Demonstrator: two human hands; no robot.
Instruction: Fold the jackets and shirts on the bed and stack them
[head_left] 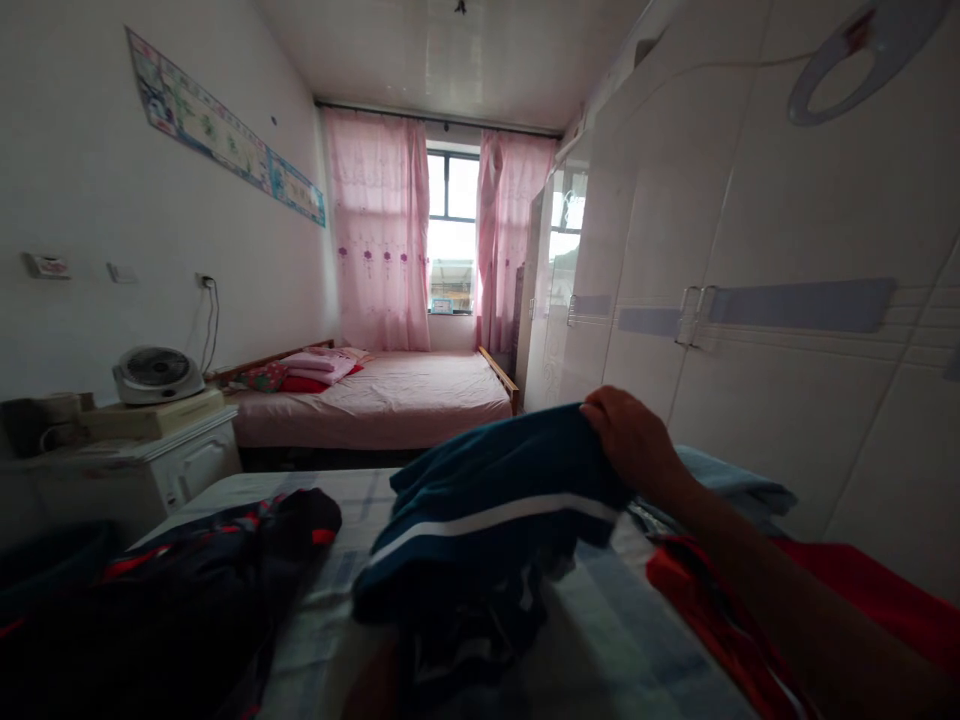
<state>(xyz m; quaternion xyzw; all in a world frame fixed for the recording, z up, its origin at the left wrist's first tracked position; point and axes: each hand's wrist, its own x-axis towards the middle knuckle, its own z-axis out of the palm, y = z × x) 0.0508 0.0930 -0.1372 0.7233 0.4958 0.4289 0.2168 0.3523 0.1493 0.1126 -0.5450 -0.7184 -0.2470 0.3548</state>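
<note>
My right hand [626,435] is closed on the upper right edge of a dark teal garment with a white stripe [487,470], lifting that end above the bed. The garment's folds hang down toward the sheet, and its lower part is in deep shadow. At the bottom edge, a dim patch of skin, apparently my left hand or forearm [373,688], shows beside the lower folds; its fingers are hidden. To the left a black garment with red trim [262,550] lies in a heap on the checked sheet [600,610].
Red clothing [855,580] and a light blue folded cloth [731,485] lie on the right, beside the white wardrobe [795,420]. A second bed with a pink sheet [397,395] stands beyond. On the left, a small fan [157,372] rests above a white cabinet [196,455].
</note>
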